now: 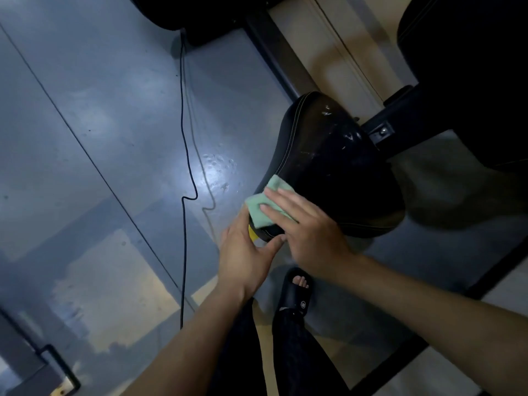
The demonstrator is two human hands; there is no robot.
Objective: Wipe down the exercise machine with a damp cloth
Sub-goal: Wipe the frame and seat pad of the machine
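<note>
I'm looking down on a dim floor w/ the black padded seat (pixel 337 167) of the exercise machine sitting right of centre. My right hand (pixel 308 232) is lying flat on a pale green cloth (pixel 263 207), fingers straight and spread, pressing it onto the near-left edge of the seat. The cloth is folded over that edge, part on top, part hanging down the side. My left hand (pixel 243 252) is sitting just beside it at the seat's lower-left corner, fingers straight and relaxed, touching the side of the seat next to the cloth; the thumb is reaching toward the right hand, nearly meeting it. A bit of yellow (pixel 253 237) is showing under the seat edge between the hands, can't tell what it is. The seat top is showing shiny streaks toward its far end. A dark metal frame bar (pixel 400 115) is running from behind the seat toward the upper right. On the grey-blue floor (pixel 100 124) a thin black cable (pixel 184 167) is trailing top to bottom, left of the seat. Below the hands, my foot in a black slide sandal (pixel 297 292) is standing on the floor.
</note>
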